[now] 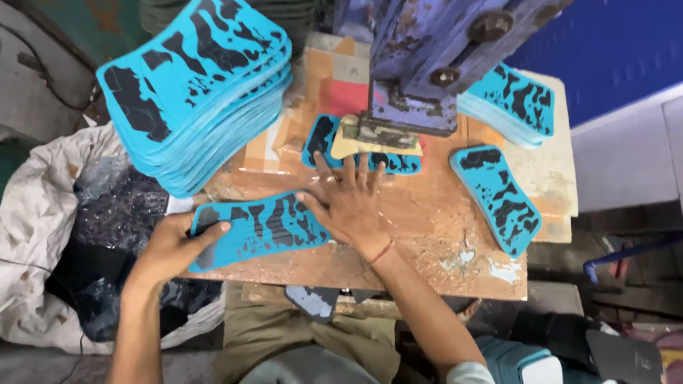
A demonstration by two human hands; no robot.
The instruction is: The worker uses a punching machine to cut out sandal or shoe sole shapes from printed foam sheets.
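Our left hand (171, 245) pinches a blue sole sheet (260, 227) at the table (427, 235) edge; right hand (348, 206) lies flat, fingers spread, w/ tips on another sheet under the press (413, 71). Big stack (199, 92) waits; a few lie by the press, right side.

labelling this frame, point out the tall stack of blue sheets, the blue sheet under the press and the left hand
tall stack of blue patterned sheets (196, 85), head view, top sheet
blue patterned sheet under the press (321, 139), head view, exposed left end
left hand (171, 249), head view, back of hand

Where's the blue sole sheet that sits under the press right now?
The blue sole sheet lies mid-table under the purple press, a tan cutting die on top, the right hand pressing its near edge.
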